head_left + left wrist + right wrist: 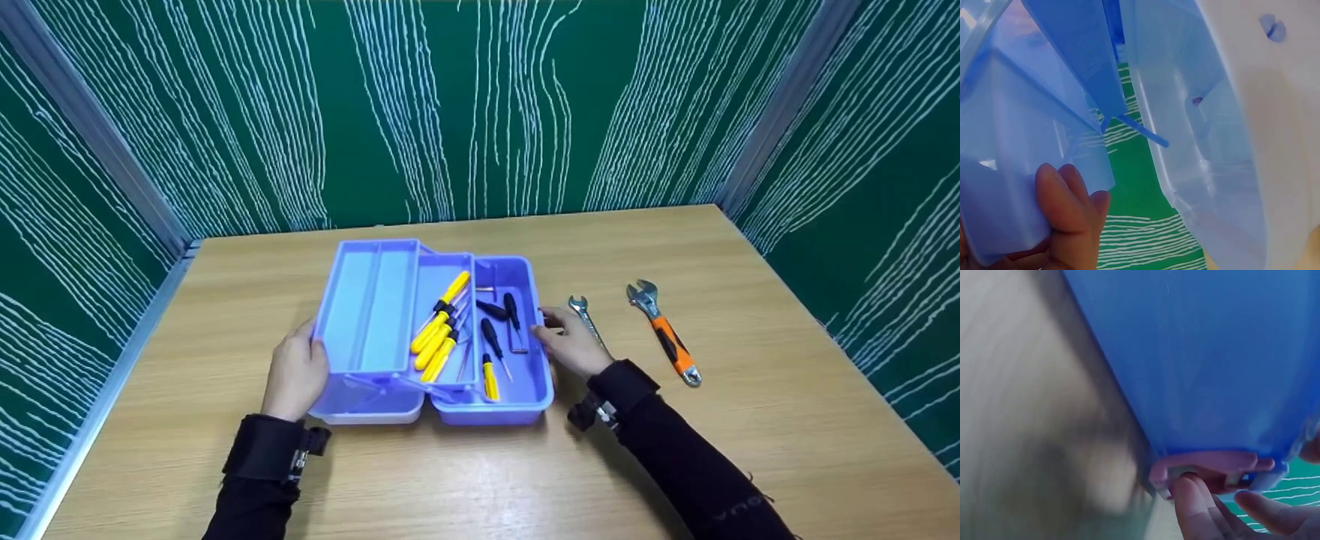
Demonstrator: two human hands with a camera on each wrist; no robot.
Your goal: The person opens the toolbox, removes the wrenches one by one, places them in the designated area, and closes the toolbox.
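A blue-purple plastic toolbox (491, 418) stands opened out on the table, its cantilever trays spread to the left. My left hand (296, 373) grips the outer edge of the raised upper tray (379, 307); in the left wrist view its fingers (1064, 199) curl round the tray's wall. At the box's right wall, my right hand (576, 341) holds the rim beside a pink latch (1213, 464), fingertips against the latch. Several yellow-handled screwdrivers (433, 349) lie in the middle tray. Black-handled screwdrivers (491, 337), a yellow-handled one (490, 377) and a hex key (517, 349) lie in the bottom compartment.
Right of the box, a small open-end wrench (585, 315) lies partly behind my right hand. Farther right is an adjustable wrench (664, 330) with an orange and black handle. Green panels (510, 112) with white lines stand around the wooden table (750, 450).
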